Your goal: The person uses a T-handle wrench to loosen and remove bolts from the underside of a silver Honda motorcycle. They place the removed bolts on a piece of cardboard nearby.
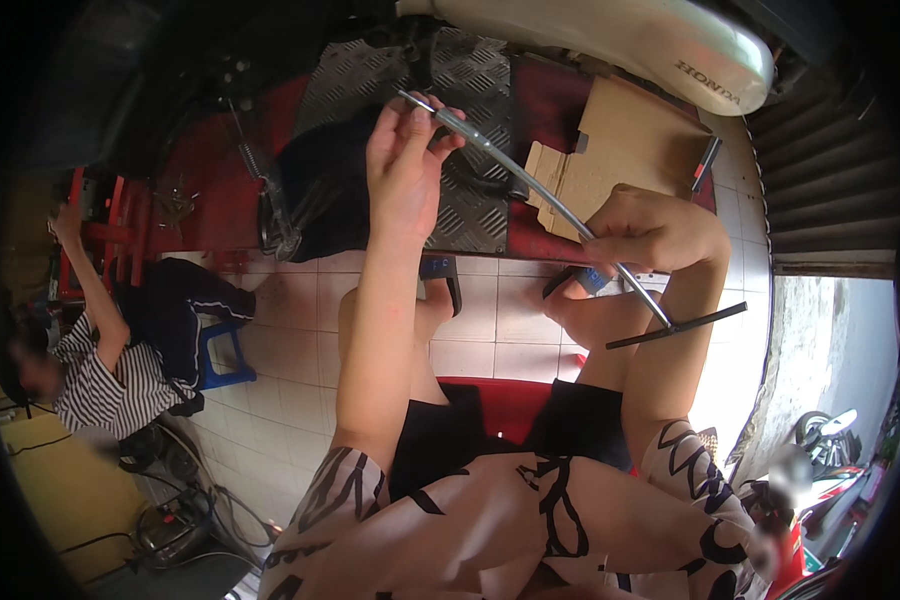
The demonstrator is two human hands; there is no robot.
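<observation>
A long T-handle wrench (540, 184) slants across in front of me, its silver shaft running from upper left to lower right. Its black crossbar (705, 326) is at the lower right end, over my right forearm. My left hand (410, 155) pinches the far end near the thicker collar, with the narrow tip sticking out past the fingers. Lower down the shaft, my right hand (655, 230) is closed around it. Beneath my left hand lies a metal tread plate (470, 215) on a red platform (540, 232). Dark cloth (320, 180) lies left of my left wrist.
A flattened cardboard box (635, 150) lies at the right of the platform, below a pale motorcycle part (670, 50). A spring (249, 160) and metal parts are at left. A person in a striped shirt (120, 385) sits far left by a blue stool (225, 355).
</observation>
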